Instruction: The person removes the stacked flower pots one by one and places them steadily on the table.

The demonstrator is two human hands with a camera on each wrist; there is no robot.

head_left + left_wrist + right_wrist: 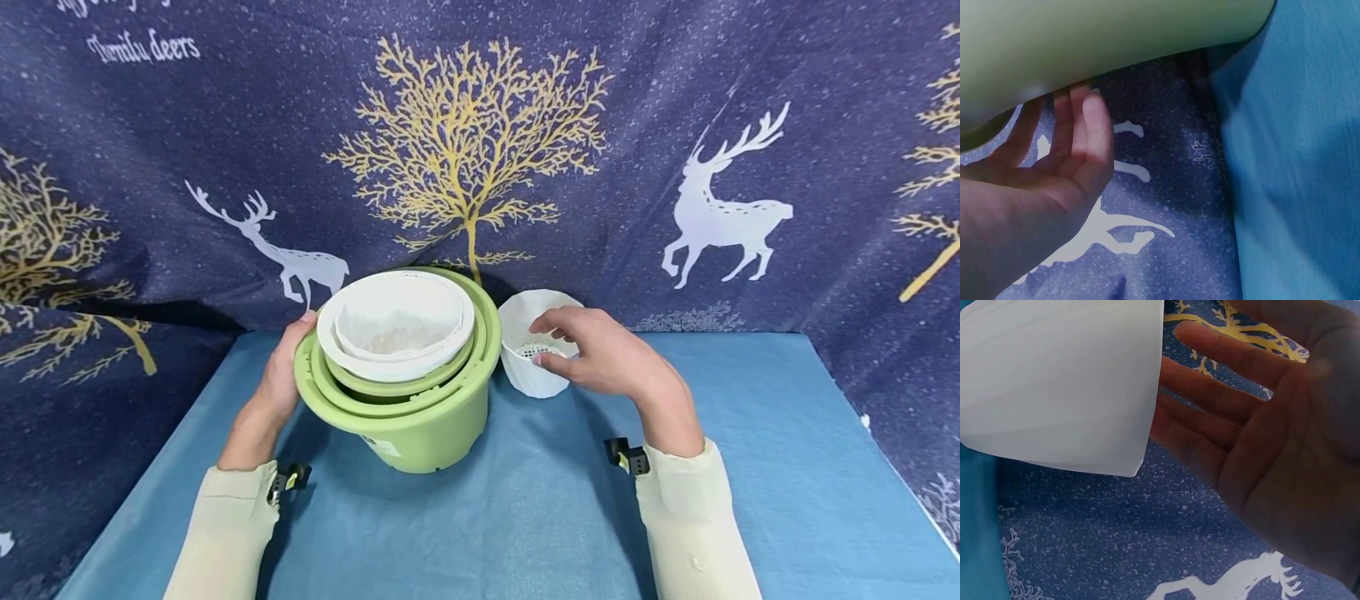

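Against the back of the table stands a nested stack of pots: a large green pot (431,429) outside, more green rims inside it, and white pots (397,317) on top. My left hand (279,375) rests along the outer left side of the green pot, a fingertip at its rim. In the left wrist view its fingers (1100,137) lie extended under the pale green wall. A small white pot (534,379) with a perforated bottom stands right of the stack. My right hand (603,350) reaches over its mouth. Its spread fingers (1216,394) overlap the pot's edge in the right wrist view.
Blue cloth (510,517) covers the table. A dark blue hanging cloth (630,167) with deer and yellow trees rises right behind the pots. A white label (382,447) is on the green pot's front.
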